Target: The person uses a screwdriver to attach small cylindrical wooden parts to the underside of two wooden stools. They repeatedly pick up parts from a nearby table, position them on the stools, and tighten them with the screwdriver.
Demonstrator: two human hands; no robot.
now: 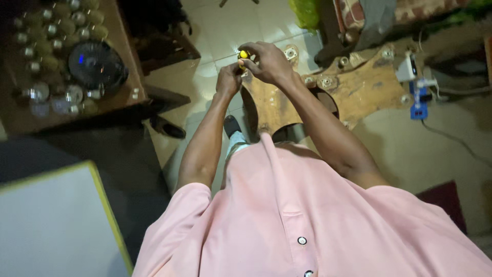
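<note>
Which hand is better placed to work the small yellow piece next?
Probably the right hand: its fingertips already pinch the small yellow piece from above. The left hand sits just below, steadying it.

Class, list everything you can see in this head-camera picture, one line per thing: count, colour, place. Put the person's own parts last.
small yellow object: one, yellow, pinched between both hands' fingertips, upper centre.
wooden board: one, brown, irregular shape with round metal fittings, on the floor under the hands.
wooden table: one, brown, upper left.
bulbs and small round parts: many, pale and silvery, on the table.
round dark device: one, black with a blue light, on the table.
blue and white gadget: one, right of the board.
white panel: one, white with yellow edge, lower left.
shoe: one, dark, on the floor.
pink shirt: one, bottom centre.
left hand: one, holding the yellow object.
right hand: one, holding it from above.
</note>
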